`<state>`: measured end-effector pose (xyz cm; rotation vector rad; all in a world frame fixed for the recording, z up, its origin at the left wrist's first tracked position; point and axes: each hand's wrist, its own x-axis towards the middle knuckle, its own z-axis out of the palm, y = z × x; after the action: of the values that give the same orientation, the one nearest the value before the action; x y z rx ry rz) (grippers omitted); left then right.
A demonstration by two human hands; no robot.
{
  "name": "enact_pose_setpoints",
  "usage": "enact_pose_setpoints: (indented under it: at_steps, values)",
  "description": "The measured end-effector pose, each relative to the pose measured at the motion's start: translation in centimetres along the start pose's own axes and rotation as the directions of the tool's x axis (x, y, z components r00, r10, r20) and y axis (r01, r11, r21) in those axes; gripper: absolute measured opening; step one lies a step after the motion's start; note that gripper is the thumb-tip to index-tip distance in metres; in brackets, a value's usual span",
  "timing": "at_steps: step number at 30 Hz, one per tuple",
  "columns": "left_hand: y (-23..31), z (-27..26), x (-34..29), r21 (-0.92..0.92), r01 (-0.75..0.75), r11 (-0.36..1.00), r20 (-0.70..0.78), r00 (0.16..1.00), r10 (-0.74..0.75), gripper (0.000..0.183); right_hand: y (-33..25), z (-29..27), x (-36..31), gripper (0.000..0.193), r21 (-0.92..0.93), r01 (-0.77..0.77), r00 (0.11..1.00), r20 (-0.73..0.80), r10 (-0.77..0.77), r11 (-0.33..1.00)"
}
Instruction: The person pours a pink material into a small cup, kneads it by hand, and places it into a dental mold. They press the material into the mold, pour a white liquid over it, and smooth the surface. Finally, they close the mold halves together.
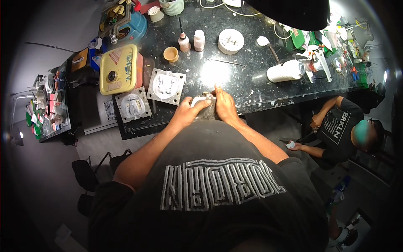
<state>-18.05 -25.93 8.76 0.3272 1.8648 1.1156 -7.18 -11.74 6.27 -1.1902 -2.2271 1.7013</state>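
At the bench's front edge, close against my body, I hold a grey block with a white upper part (207, 112). My left hand (187, 111) wraps its left side, with the thumb lying across the white top. Against the right side presses my right hand (225, 105), its index finger pointing up and away. The fingers partly hide the block, so its exact kind is unclear. Just left of my hands lies a square metal dental flask half (178, 89) filled with white plaster. A second flask half (145, 110) with a plaster mould sits nearer the left corner.
On the black bench (247, 94) stand a yellow-lidded box (119, 63), a small tan cup (171, 54), two bottles (199, 40), a round white bowl (231, 41) and a lying white spray bottle (286, 71). A dark lamp (294, 12) hangs overhead. A co-worker (340, 130) sits at right.
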Motion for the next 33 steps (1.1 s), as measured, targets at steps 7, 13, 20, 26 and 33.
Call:
enact_pose_setpoints:
  at_steps: [7, 13, 20, 26, 33]
  values:
    - [3.2, 0.9, 3.0, 0.002, -0.565, 0.825, -0.292, 0.789, 0.541, 0.058, -4.5, -0.6, 2.5, 0.044, 0.127, 0.340, 0.916, -0.270, -0.298, 0.932]
    - [5.7, -0.3, 4.1, 0.099, -0.727, 0.680, -0.321, 0.623, 0.713, 0.066, -6.9, -2.0, 3.8, 0.036, 0.033, 0.582, 0.777, -0.319, -0.543, 0.813]
    - [6.7, -0.6, 3.4, 0.172, -0.742, 0.648, -0.315, 0.582, 0.750, 0.065, -7.1, -2.6, 4.7, 0.022, -0.255, 0.729, 0.568, -0.293, -0.769, 0.635]
    - [7.4, -0.5, 3.5, 0.146, -0.751, 0.644, -0.318, 0.580, 0.750, 0.058, -6.8, -3.0, 5.4, 0.029, -0.218, 0.724, 0.596, -0.279, -0.753, 0.654]
    - [6.3, 0.2, 5.7, -0.578, -0.437, 0.689, -0.340, 0.897, 0.284, 0.048, -6.0, -2.1, 5.1, 0.070, 0.693, 0.225, 0.970, -0.228, -0.089, 0.685]
